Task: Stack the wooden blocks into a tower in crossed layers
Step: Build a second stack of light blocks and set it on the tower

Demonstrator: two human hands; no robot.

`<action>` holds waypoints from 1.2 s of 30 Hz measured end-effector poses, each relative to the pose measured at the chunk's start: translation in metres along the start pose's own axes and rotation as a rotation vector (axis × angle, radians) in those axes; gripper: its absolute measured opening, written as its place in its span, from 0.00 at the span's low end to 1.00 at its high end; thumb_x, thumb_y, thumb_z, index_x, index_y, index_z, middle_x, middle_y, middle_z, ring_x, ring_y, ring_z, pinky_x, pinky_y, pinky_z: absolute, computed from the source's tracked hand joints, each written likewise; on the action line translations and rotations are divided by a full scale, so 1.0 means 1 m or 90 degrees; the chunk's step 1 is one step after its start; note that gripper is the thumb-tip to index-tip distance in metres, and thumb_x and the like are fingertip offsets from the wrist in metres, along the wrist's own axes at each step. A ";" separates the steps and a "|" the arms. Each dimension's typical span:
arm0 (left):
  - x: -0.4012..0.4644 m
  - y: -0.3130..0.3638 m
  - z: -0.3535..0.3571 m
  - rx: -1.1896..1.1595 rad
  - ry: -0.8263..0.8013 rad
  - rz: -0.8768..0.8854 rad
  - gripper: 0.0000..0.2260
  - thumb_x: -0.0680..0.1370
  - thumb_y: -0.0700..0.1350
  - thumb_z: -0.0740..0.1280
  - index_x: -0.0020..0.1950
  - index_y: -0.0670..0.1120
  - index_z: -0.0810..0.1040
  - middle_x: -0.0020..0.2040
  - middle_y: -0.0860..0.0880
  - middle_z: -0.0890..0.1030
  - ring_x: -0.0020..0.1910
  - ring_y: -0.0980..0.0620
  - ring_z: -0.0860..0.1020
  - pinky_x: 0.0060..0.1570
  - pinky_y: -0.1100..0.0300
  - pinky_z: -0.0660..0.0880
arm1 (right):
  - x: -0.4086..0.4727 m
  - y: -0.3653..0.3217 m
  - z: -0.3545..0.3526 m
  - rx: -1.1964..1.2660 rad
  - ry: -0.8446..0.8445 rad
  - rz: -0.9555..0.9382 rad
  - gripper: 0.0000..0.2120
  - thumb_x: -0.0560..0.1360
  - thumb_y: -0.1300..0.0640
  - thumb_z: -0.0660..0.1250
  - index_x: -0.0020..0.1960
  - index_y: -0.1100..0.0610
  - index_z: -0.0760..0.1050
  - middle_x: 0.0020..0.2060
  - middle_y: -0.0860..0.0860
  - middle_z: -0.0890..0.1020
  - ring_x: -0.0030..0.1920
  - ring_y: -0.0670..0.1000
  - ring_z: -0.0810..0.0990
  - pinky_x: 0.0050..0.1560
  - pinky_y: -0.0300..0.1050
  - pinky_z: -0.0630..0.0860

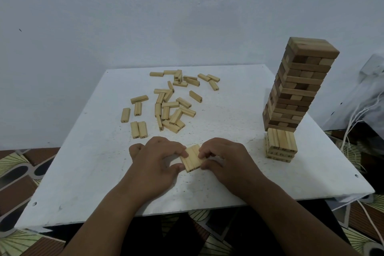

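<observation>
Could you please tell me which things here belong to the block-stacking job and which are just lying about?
Part of the job:
- row of blocks squared up side by side between left hand and right hand
- short pale stack
- loose blocks scattered on the white board

Just lying about:
- tall darker tower, already built
- white cords beyond the board's right edge

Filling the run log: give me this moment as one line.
left hand: on block row | right hand: on block row | block row: three side by side, on table | loose blocks: scattered | short stack: right
</observation>
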State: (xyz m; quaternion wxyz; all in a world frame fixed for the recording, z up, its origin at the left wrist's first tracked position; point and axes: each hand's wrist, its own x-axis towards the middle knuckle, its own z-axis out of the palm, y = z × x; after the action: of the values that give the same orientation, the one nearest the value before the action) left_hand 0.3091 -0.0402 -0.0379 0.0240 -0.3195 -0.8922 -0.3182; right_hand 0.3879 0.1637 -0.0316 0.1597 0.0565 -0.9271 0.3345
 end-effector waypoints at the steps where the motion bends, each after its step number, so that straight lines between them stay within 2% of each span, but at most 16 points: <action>1: 0.000 0.000 0.000 0.001 0.001 0.000 0.12 0.69 0.49 0.78 0.48 0.62 0.80 0.52 0.67 0.80 0.60 0.63 0.71 0.53 0.49 0.59 | 0.000 0.000 0.000 -0.001 -0.002 -0.001 0.05 0.71 0.59 0.73 0.44 0.51 0.80 0.44 0.42 0.81 0.48 0.41 0.78 0.49 0.32 0.73; 4: 0.000 -0.001 0.000 -0.001 0.002 0.004 0.12 0.69 0.50 0.77 0.48 0.62 0.80 0.52 0.66 0.80 0.60 0.62 0.72 0.53 0.49 0.59 | 0.000 0.000 0.000 0.000 -0.001 -0.011 0.05 0.71 0.59 0.74 0.44 0.52 0.80 0.44 0.43 0.82 0.47 0.42 0.78 0.49 0.39 0.76; 8: 0.000 -0.002 -0.001 -0.004 0.003 0.012 0.11 0.67 0.56 0.73 0.48 0.61 0.80 0.51 0.67 0.79 0.59 0.62 0.72 0.55 0.46 0.62 | 0.000 -0.002 -0.001 -0.001 0.001 -0.048 0.04 0.71 0.58 0.73 0.45 0.52 0.81 0.45 0.44 0.82 0.48 0.43 0.79 0.49 0.44 0.78; 11: 0.000 0.000 -0.003 0.010 0.006 0.018 0.11 0.66 0.60 0.72 0.47 0.62 0.80 0.50 0.68 0.77 0.58 0.64 0.70 0.55 0.47 0.61 | -0.001 -0.003 -0.003 0.018 0.002 -0.071 0.09 0.69 0.55 0.76 0.47 0.53 0.80 0.46 0.44 0.82 0.48 0.43 0.79 0.48 0.44 0.78; 15: -0.001 0.001 -0.003 0.012 0.008 0.028 0.13 0.64 0.63 0.71 0.45 0.62 0.80 0.50 0.68 0.76 0.59 0.64 0.70 0.57 0.47 0.61 | -0.002 -0.007 -0.003 0.036 -0.018 -0.043 0.18 0.66 0.46 0.78 0.52 0.51 0.79 0.48 0.41 0.80 0.50 0.43 0.78 0.48 0.41 0.77; 18: 0.000 0.001 -0.002 -0.005 0.003 0.031 0.13 0.64 0.65 0.71 0.43 0.61 0.79 0.54 0.68 0.76 0.62 0.66 0.67 0.57 0.46 0.61 | -0.002 -0.009 -0.002 0.045 -0.015 -0.044 0.17 0.66 0.50 0.77 0.53 0.50 0.78 0.48 0.41 0.79 0.50 0.43 0.77 0.48 0.43 0.76; 22: 0.000 0.003 -0.004 -0.006 -0.024 0.039 0.09 0.65 0.59 0.73 0.42 0.61 0.79 0.59 0.70 0.76 0.68 0.66 0.64 0.59 0.47 0.58 | -0.002 -0.011 -0.001 0.059 -0.024 -0.043 0.16 0.65 0.56 0.75 0.51 0.50 0.74 0.48 0.43 0.77 0.51 0.46 0.76 0.47 0.47 0.76; 25: -0.001 0.005 -0.006 -0.026 -0.044 0.036 0.10 0.64 0.53 0.72 0.43 0.60 0.79 0.58 0.70 0.77 0.68 0.63 0.66 0.60 0.46 0.57 | -0.003 -0.011 -0.001 0.050 -0.033 -0.039 0.17 0.65 0.56 0.74 0.50 0.49 0.71 0.49 0.44 0.76 0.51 0.48 0.75 0.46 0.48 0.76; 30: 0.000 0.007 -0.006 -0.040 -0.039 0.037 0.13 0.63 0.53 0.73 0.46 0.60 0.79 0.56 0.69 0.77 0.65 0.61 0.69 0.58 0.49 0.58 | -0.006 -0.005 -0.008 -0.011 -0.058 -0.001 0.22 0.65 0.47 0.73 0.56 0.45 0.69 0.51 0.39 0.73 0.55 0.43 0.71 0.50 0.40 0.73; 33: -0.001 0.008 -0.007 -0.049 -0.034 0.033 0.14 0.63 0.53 0.73 0.47 0.60 0.78 0.56 0.68 0.78 0.64 0.61 0.70 0.58 0.51 0.58 | -0.007 -0.001 -0.011 -0.064 -0.072 0.021 0.24 0.65 0.43 0.72 0.57 0.42 0.67 0.49 0.35 0.70 0.54 0.41 0.68 0.52 0.40 0.71; 36: -0.001 0.008 -0.008 -0.055 -0.039 0.022 0.16 0.63 0.53 0.74 0.49 0.62 0.77 0.58 0.68 0.76 0.64 0.61 0.69 0.59 0.54 0.57 | -0.007 -0.001 -0.011 -0.054 -0.077 0.033 0.22 0.65 0.43 0.71 0.56 0.41 0.67 0.49 0.37 0.70 0.53 0.41 0.68 0.52 0.40 0.70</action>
State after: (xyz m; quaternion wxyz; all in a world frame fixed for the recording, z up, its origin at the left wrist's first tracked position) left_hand 0.3131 -0.0403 -0.0271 -0.0113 -0.3447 -0.8726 -0.3459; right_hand 0.3977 0.1696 -0.0254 0.0970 0.0456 -0.9494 0.2951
